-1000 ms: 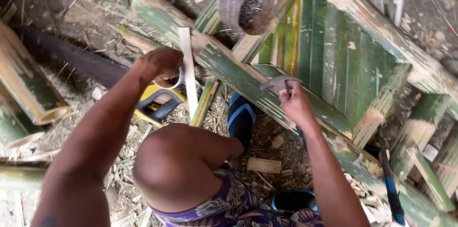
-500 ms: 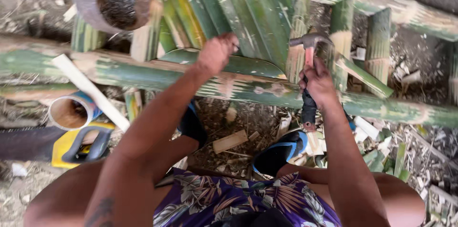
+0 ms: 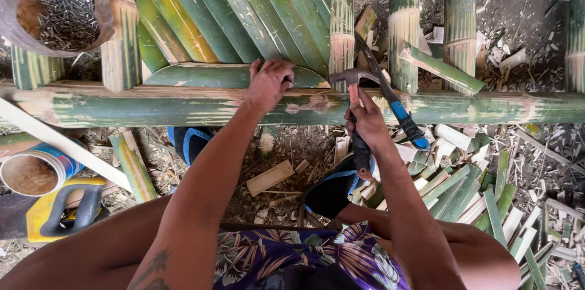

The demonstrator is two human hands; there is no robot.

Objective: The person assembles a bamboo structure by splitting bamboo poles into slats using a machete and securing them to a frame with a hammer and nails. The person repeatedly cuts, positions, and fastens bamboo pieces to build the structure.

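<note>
My left hand (image 3: 268, 84) rests on a curved half-round bamboo slat (image 3: 207, 75) lying along a thick green bamboo pole (image 3: 475, 107). Its fingertips pinch a small dark nail against the slat; the nail barely shows. My right hand (image 3: 364, 124) grips a hammer (image 3: 353, 78) by its dark handle. The steel head hovers just right of my left fingers, over the pole. Slanted green and yellow bamboo strips (image 3: 244, 9) form a panel behind the slat.
A bag of nails (image 3: 58, 6) sits at top left. A blue-handled blade (image 3: 399, 113) leans on the pole beside the hammer. A tin can (image 3: 33, 171) and a yellow-handled saw (image 3: 67, 211) lie at left. Cut bamboo pieces (image 3: 481, 198) litter the ground at right, near my blue sandals (image 3: 332, 192).
My view has swung over the bamboo frame and come closer. My left hand left the can area and settled on the curved slat. The hammer has come in close beside it.
</note>
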